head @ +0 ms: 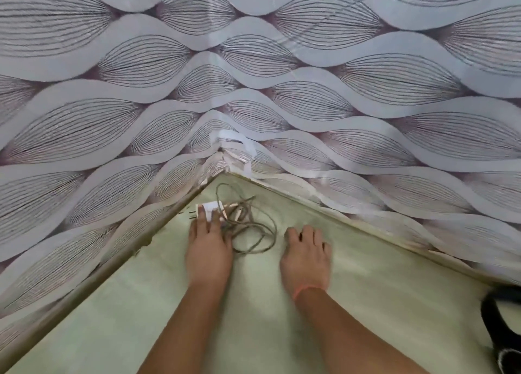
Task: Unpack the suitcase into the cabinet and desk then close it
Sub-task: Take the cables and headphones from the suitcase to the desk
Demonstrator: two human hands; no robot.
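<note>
Pale green desk top (366,289) carries the white charger (211,206) and its loose grey cable (255,231), tucked into the corner of the wallpapered walls (253,92). The left hand (208,247) lies on the charger with straight fingers, clasping nothing; the right hand (306,256) rests flat, released, just beside the coil. A loop could snag a finger as the hands lift and drag the charger off its spot. No suitcase or cabinet shows, so their contents cannot be told

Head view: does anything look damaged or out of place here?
The wallpaper is torn and crumpled where the two walls meet above the desk, baring white backing. The charger cable lies loosely tangled beside the left hand.
</note>
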